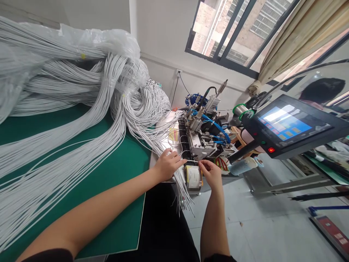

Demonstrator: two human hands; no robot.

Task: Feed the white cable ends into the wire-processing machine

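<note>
My left hand (168, 164) pinches a thin white cable (191, 160) at the front of a small metal machine (203, 140) with blue air hoses. My right hand (211, 173) pinches the same cable's other end, just right of the left hand, above a pale box (193, 177) on the machine's front. Both hands are closed on the cable. A large heap of white cables (81, 94) spreads over the green table (117, 203) to my left, and their ends hang off the table edge near the machine.
A touchscreen control panel (291, 125) on an arm stands right of the machine, with a red lit button. Another person's dark hair (323, 89) shows behind it. Clear plastic wrap (89, 36) covers the cable heap. A window is beyond, with grey floor below on the right.
</note>
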